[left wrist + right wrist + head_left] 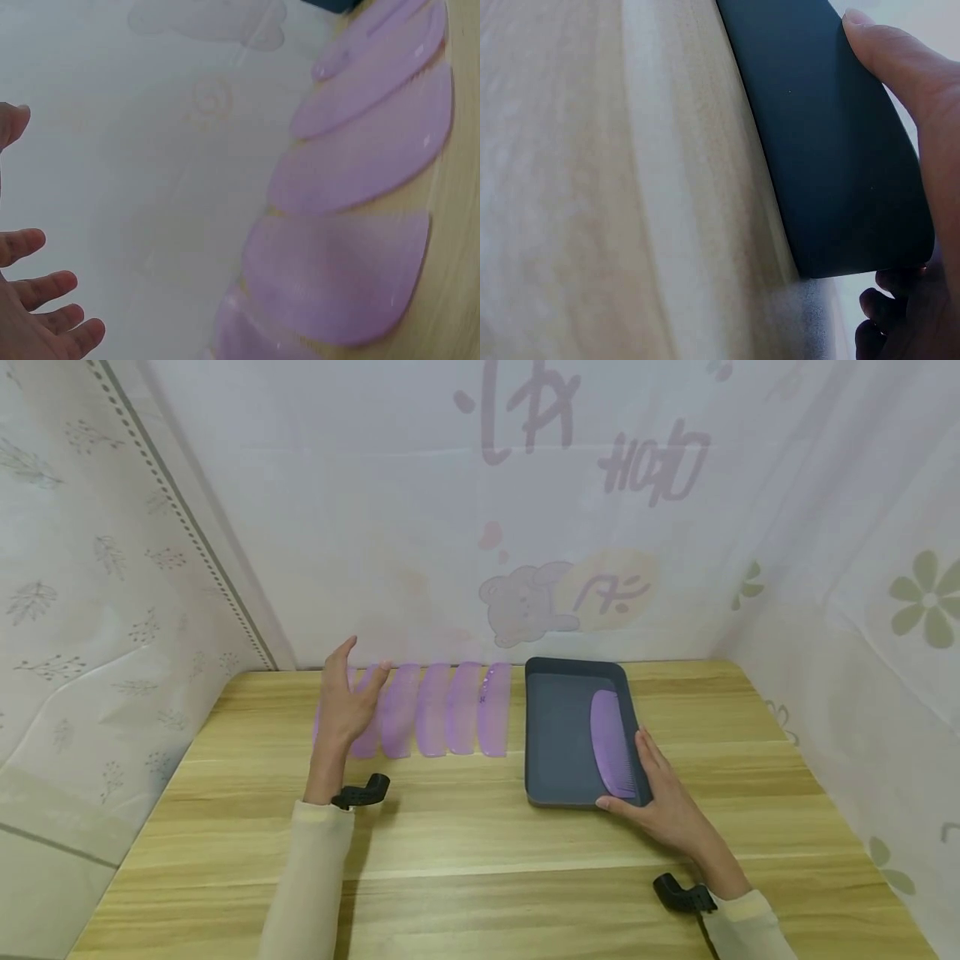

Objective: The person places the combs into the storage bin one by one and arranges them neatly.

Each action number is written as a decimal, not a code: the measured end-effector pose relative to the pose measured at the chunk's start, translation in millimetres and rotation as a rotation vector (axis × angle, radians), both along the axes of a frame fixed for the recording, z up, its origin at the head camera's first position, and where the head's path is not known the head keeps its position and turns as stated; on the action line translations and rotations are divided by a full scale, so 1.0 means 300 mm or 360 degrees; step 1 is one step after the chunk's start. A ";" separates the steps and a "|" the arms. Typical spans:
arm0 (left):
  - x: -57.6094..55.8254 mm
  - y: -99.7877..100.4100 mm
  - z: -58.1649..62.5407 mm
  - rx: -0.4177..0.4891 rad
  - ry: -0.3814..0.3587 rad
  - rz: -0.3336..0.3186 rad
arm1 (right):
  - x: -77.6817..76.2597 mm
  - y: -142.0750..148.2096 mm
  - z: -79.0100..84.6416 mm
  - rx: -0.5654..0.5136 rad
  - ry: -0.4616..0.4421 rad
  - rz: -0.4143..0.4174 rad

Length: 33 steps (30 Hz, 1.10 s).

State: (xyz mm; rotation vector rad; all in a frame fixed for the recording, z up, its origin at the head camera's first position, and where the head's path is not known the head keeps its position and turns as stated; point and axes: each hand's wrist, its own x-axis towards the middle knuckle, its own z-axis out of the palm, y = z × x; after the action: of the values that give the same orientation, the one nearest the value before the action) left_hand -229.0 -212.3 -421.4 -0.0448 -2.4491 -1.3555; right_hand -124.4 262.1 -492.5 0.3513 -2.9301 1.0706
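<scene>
Left grip in front of half-hidden combs

The worktop has a light yellow-brown wood-grain surface, its streaks running mostly from side to side. Along its back, left of the middle, at least six translucent lilac hair combs lie directly on it in a row, side by side, their long sides running front to back; the leftmost are partly hidden. Just right of the row stands a dark slate rectangular tray, near the back edge.
</scene>
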 end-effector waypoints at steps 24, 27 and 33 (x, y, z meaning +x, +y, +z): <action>0.034 -0.222 -0.074 0.0239 -0.0341 0.0177 | 0.004 -0.011 -0.002 0.0020 -0.0006 -0.0002; 0.032 -0.237 -0.097 0.0221 -0.0402 0.0198 | 0.005 -0.010 0.000 0.0022 -0.0015 -0.0005; 0.030 -0.254 -0.133 0.0144 -0.0444 0.0223 | 0.007 -0.004 0.002 0.0035 -0.0013 -0.0018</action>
State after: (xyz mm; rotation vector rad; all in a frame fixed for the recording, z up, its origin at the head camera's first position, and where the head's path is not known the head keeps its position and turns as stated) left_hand -220.0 -288.6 -461.2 0.3543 -2.5509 -1.4935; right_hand -122.4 260.8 -491.9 0.3315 -2.9493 1.0418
